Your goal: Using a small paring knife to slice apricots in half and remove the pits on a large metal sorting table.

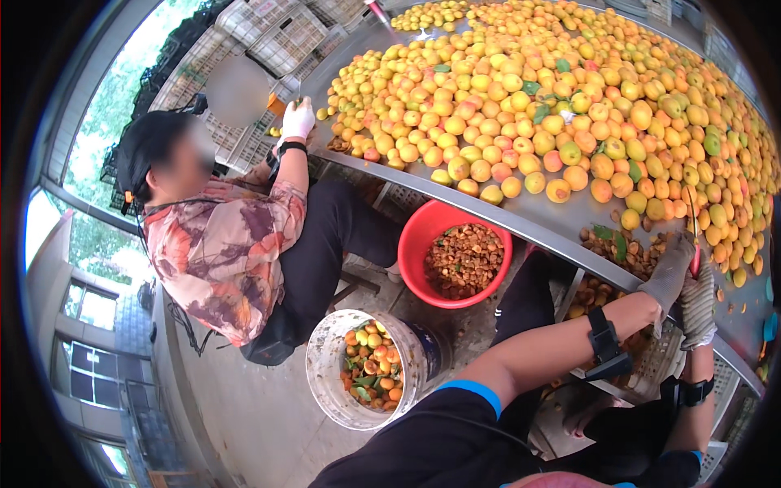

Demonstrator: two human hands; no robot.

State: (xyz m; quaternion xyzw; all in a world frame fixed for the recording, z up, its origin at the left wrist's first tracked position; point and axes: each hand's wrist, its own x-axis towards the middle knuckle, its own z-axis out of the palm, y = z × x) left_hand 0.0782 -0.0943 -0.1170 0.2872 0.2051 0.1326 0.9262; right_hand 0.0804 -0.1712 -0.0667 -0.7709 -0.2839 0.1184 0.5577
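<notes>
Item, far left: a co-worker in a patterned shirt point(220, 252) is sitting beside the table, one white-gloved hand point(297, 119) reaching up to the table's edge by the fruit.

Item, low centre-left: a white bucket point(370, 370) is standing on the floor, holding cut fruit pieces and leaves. Just to its upper right a red tub point(455, 254) is sitting under the table edge, filled with brown pits.

Item, centre to right: a steel table point(529, 215) is carrying a broad heap of apricots point(553, 98) (yellow to orange, a few green leaves mixed in), spreading to the far right rim.

Item, right: a small pile of pits point(630, 252) is lying on the table near its front edge. The left hand point(669, 272), in a grey glove, is resting there with fingers curled; whether it is gripping anything cannot be told. The right hand point(698, 307), also gloved, is touching the left from below and closing around a red-handled tool point(694, 244), whose thin blade is pointing upward toward the apricots.
</notes>
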